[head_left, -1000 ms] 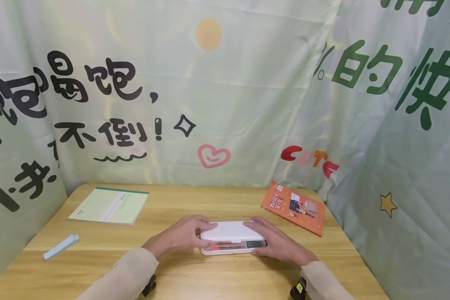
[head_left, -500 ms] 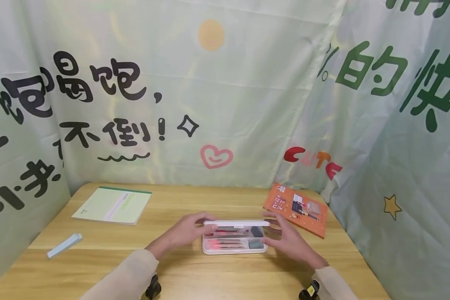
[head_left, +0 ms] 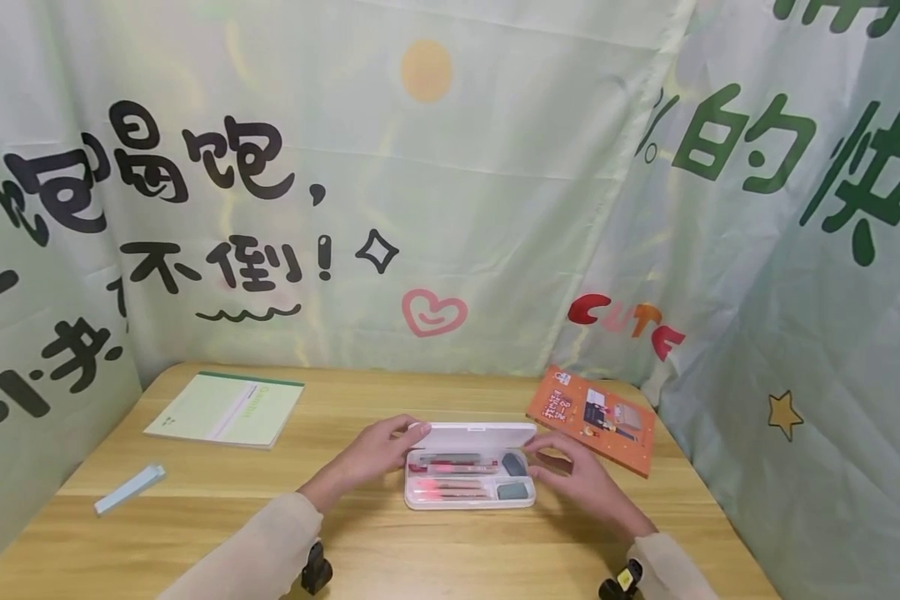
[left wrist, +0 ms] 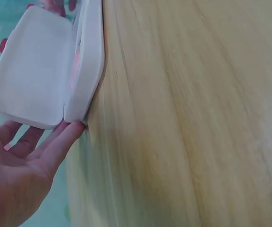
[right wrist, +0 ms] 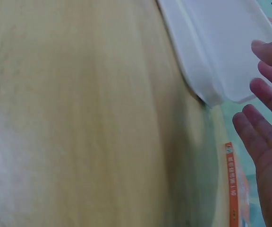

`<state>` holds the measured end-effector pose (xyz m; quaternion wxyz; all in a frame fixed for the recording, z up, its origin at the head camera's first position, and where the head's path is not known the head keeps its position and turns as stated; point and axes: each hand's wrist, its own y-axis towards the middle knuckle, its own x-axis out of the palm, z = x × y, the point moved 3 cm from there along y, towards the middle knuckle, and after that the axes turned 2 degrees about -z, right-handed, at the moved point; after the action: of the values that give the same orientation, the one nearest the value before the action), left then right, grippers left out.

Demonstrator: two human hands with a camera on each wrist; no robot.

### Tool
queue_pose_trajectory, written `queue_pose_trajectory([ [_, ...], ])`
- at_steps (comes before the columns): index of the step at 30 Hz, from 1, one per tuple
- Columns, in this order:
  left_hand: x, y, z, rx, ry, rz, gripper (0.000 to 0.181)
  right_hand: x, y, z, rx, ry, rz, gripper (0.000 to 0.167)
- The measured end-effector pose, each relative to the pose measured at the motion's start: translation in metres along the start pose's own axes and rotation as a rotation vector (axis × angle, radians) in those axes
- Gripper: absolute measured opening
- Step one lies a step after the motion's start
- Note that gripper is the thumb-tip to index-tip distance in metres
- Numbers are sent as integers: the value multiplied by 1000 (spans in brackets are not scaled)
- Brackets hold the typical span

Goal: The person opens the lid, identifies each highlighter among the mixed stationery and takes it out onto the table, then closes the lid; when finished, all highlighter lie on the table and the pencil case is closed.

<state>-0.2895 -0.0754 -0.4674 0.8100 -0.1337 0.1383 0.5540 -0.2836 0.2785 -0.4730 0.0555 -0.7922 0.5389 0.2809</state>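
A white pencil case (head_left: 468, 505) stands with its lid (head_left: 472, 435) raised in the middle of the table. Inside lie several pens or pencils (head_left: 453, 468), some with reddish ends, and two dark grey pieces (head_left: 512, 491) at the right. My left hand (head_left: 375, 457) is at the case's left end; in the left wrist view its fingers (left wrist: 63, 144) touch that end near the hinge, the thumb apart from the lid. At the right end my right hand (head_left: 581, 479) has its fingers (right wrist: 251, 130) spread and loosely bent, holding nothing.
A pale green notebook (head_left: 225, 411) lies at the back left of the wooden table (head_left: 390, 558). Nearer on the left is a light blue stick-like strip (head_left: 130, 490). An orange booklet (head_left: 596, 417) lies behind my right hand. Printed curtains (head_left: 495, 208) enclose the table's back and sides.
The pencil case's lid has swung up and back, uncovering the contents. My right hand has let go of the case and moved slightly right; the left has stayed at the left end.
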Motion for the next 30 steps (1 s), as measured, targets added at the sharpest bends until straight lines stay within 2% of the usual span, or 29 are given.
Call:
queue_pose_trajectory([
  [3,0,-1,1,-11,-24,4,66,5,0,1,-21,-38,-35,37],
  [8,-2,-2,2,-9,-89,-4,62,9,3,1,-16,-128,-54,39],
  [14,-2,-1,0,2,-143,-14,56,11,7,-1,-5,-121,-76,42],
  [17,-2,0,0,2,-158,10,55,12,9,-3,0,-127,-81,44],
  [20,-4,0,-1,-5,-164,72,55,12,12,-4,9,-144,-87,46],
  [23,-7,-2,-2,-12,-125,160,53,13,15,-4,23,-142,-92,46],
  [26,-9,-5,-2,-6,-34,225,44,14,18,-4,54,-137,-94,46],
  [28,-9,-7,-2,5,23,231,36,14,19,-3,64,-137,-97,47],
  [30,-7,-10,-2,29,59,208,30,14,20,-2,66,-142,-99,48],
])
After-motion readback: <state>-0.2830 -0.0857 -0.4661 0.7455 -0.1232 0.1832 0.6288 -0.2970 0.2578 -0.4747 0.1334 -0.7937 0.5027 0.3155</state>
